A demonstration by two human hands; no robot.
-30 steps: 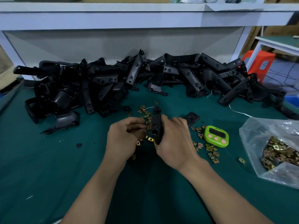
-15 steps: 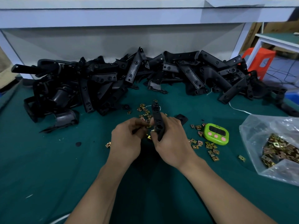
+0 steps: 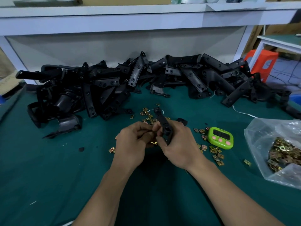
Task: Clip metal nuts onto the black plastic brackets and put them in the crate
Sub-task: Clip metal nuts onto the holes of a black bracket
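Item: black bracket (image 3: 164, 126), upright above the table (image 3: 48, 176), gripped mid-length by the right hand (image 3: 180, 145). Likely light, stiff, smooth; best held by its flat sides. Left hand (image 3: 133, 144) curled at its edge, contents indiscernible. Loose metal nuts (image 3: 147, 113) lie beyond.

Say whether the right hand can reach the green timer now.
Likely yes, once it lets go: the right hand grips a bracket, and the timer lies close beside it, only loose nuts between.

Black bracket (image 3: 164, 126) — formerly upright, top now leaning left in the right hand (image 3: 179, 144). Left hand (image 3: 133, 144) — drawn closer against the right.
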